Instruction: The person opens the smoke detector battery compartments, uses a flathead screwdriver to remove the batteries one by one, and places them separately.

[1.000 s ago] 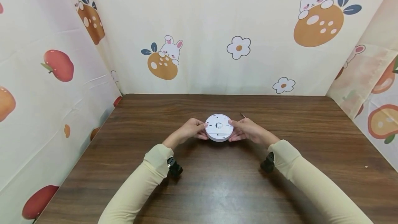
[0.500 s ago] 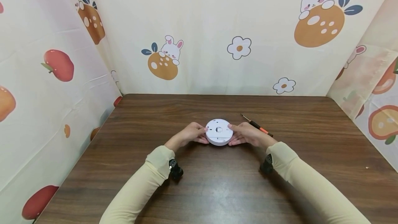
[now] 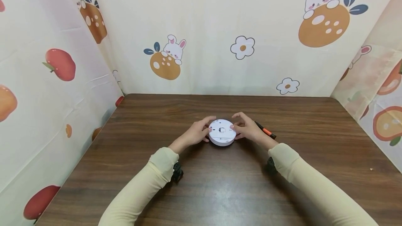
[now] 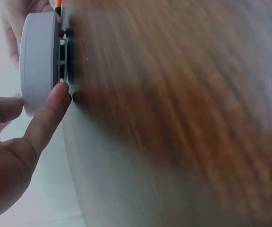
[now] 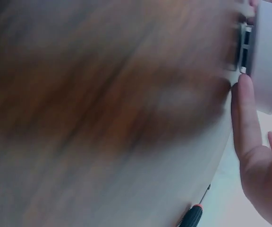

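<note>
A white round smoke detector [image 3: 222,132] lies flat side up in the head view, its top marked with small slots and a centre ring. In the left wrist view its slotted underside is close to the tabletop; whether it touches, I cannot tell. My left hand [image 3: 197,131] holds its left edge, thumb at the top rim and a finger at the underside. On the opposite edge my right hand [image 3: 249,128] grips it likewise, index finger raised off it. Behind the right hand lies a screwdriver [image 3: 265,129] with a black and orange handle, its tip hidden in the head view.
The brown wooden table [image 3: 150,114] runs back to a printed curtain [image 3: 207,69], with more curtain [image 3: 28,114] along the left side. A tiny pale speck [image 3: 371,169] lies at the right of the table.
The smoke detector has come slightly nearer and lower. Both hands have shifted their fingers, the index fingers now lifted and spread. The screwdriver, mostly hidden at first, shows behind the right hand.
</note>
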`<state>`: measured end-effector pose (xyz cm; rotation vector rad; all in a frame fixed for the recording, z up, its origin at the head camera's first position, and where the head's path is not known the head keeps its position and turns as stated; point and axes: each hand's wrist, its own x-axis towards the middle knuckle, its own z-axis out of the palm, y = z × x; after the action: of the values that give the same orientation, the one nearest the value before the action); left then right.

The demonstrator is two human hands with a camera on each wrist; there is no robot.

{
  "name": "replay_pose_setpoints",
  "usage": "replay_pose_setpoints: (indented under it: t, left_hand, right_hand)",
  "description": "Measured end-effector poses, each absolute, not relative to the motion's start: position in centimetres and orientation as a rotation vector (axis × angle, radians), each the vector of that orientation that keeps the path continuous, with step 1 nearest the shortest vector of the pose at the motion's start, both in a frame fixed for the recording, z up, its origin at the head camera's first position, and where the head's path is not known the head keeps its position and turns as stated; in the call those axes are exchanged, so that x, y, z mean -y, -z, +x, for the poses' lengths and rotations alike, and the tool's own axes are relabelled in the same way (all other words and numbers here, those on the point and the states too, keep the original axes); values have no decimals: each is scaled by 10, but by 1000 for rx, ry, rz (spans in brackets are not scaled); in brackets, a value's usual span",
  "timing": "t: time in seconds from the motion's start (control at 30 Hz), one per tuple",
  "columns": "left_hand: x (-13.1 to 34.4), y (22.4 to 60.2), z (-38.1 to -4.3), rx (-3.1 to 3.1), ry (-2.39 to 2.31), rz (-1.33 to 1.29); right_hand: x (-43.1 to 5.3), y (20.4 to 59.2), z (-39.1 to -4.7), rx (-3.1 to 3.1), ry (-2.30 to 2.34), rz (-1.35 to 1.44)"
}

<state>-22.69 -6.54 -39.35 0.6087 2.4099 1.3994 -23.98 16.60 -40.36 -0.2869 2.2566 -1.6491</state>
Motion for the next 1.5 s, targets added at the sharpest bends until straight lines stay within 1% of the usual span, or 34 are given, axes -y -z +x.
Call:
replay_pose_setpoints:
  t: [0.2,0.47,0.8,1.0,1.33,1.5]
  left_hand:
    - [64,394,-227,-2414,-1353,620]
    - [69,396,-229,-2568,-1183,757]
    - [67,397,-229,-2600,-1207,834]
    - [66,396,-229,-2641,-1154,829]
    - [66,398,-229,-2662,-1172,786]
    - [67,399,-228,-2645,-1189,782]
  right_hand:
    - [-168,400,-235,-2417,1487,-492]
    - [-176,396,-234,-2483,1306,-765]
    - [-176,398,-234,-2481,1336,-811]
    - [-176,397,-234,-2491,1308,-808]
    - [-171,368,-222,-2469,1239,-881]
    - [-172,372,-230,-2409,1207,-872]
